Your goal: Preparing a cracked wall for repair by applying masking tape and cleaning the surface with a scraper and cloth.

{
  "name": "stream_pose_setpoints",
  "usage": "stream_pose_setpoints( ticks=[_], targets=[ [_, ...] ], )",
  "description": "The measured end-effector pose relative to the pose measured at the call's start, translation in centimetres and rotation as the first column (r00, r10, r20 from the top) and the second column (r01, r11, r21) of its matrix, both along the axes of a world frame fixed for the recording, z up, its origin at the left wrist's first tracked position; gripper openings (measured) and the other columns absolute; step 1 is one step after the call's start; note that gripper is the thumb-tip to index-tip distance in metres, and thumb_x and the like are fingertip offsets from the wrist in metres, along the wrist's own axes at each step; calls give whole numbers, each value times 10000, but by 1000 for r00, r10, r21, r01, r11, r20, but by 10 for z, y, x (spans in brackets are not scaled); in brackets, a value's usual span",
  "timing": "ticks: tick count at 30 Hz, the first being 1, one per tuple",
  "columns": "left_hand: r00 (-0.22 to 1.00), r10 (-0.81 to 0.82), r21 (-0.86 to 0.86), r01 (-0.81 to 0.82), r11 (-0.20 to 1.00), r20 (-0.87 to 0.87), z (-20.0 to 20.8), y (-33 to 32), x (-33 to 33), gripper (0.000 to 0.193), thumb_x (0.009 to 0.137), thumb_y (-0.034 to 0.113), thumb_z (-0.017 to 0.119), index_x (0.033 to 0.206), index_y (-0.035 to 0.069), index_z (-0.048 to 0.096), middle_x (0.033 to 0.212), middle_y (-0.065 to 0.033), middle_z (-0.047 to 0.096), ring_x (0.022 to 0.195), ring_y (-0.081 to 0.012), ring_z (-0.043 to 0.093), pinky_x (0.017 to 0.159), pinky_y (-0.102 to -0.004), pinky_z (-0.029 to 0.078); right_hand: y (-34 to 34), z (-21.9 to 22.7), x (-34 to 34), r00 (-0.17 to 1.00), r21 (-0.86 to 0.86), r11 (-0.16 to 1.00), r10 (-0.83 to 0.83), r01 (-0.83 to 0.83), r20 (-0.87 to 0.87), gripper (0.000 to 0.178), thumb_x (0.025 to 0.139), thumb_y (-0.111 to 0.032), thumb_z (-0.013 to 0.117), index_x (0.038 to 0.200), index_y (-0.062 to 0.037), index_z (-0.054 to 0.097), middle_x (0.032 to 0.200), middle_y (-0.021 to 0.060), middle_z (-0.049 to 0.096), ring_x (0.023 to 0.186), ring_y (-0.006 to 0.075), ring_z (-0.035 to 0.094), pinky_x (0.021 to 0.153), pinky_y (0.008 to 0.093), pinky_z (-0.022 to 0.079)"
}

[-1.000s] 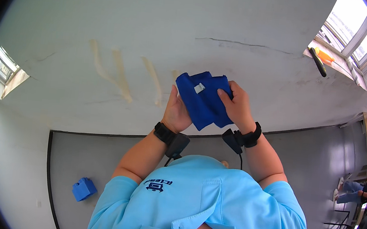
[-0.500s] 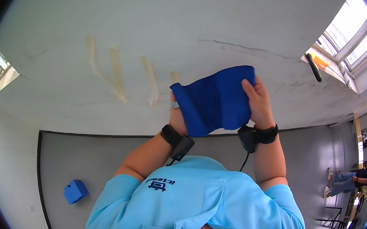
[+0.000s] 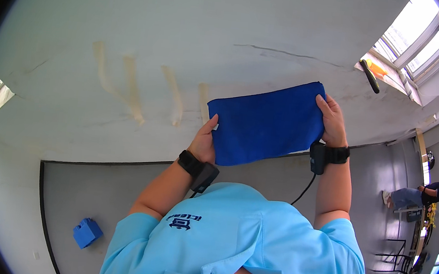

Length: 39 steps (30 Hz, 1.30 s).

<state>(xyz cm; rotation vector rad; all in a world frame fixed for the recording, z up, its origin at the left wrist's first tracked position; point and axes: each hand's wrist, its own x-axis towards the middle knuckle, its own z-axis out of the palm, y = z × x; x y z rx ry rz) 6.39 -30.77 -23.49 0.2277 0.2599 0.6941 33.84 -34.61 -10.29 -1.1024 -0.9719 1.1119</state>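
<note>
A rectangular dark blue cloth (image 3: 266,121) is held up in front of the wall, spread nearly flat between my two hands. My left hand (image 3: 206,140) pinches its left edge, with the thumb on the near face and the fingers behind the cloth. My right hand (image 3: 333,119) grips the upper right edge, thumb over the front. Each wrist wears a black strap with a small black box. Part of the wall behind the cloth is hidden.
The pale wall (image 3: 189,21) bears several beige tape strips (image 3: 134,90) and a thin crack. A blue block-shaped object (image 3: 87,233) rests on the grey floor (image 3: 139,187). An orange-and-black tool (image 3: 370,75) lies by the right window. Another person (image 3: 422,196) stands at far right.
The cloth went from folded and sagging to stretched out wide. My right hand moved right and my left hand slightly left. The other person's posture changed.
</note>
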Motion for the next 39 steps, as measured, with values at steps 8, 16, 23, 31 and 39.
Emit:
stream_pose_setpoints(
  ticks=[8,16,23,31,39],
  targets=[
    [887,-157,65,143,988,435,31,-1,-12,558,899,465,359,1253,39,416,1237,-140,483,1127,-287,467,962,-433,360,-3,-51,-1,635,111,978,-198,174,747,367,852,-144,559,1183,-12,471,908,80,588,801,130,542,689,264,447],
    [953,-209,38,206,978,219,27,-4,3,538,901,439,383,1248,28,410,1242,-138,476,1113,-275,480,961,-416,368,-31,-105,-103,829,-264,893,183,-365,-528,629,888,-528,338,1340,-92,298,1318,119,400,1186,244,419,994,426,331],
    [973,16,374,74,925,-232,51,-15,4,408,891,286,506,1186,16,427,1139,-101,527,1035,-205,522,886,-341,439,-31,-106,-87,670,-117,886,248,-449,-700,892,725,-739,384,1342,-100,308,1341,135,372,1212,303,384,1005,484,297],
    [832,398,646,-64,760,-386,31,-14,-4,377,860,235,569,1131,2,446,1038,-86,561,947,-161,550,821,-319,471,-32,-112,-95,698,-166,868,248,-468,-672,952,698,-767,381,1344,-73,294,1352,158,347,1213,317,380,1004,487,301],
    [958,49,275,32,961,-282,38,-12,-13,312,838,192,600,1080,11,525,1034,-91,586,928,-189,575,829,-340,468,-25,-99,-96,839,-177,923,216,-343,-499,752,816,-627,390,1331,-86,307,1291,119,426,1150,250,444,960,428,365]
  ],
)
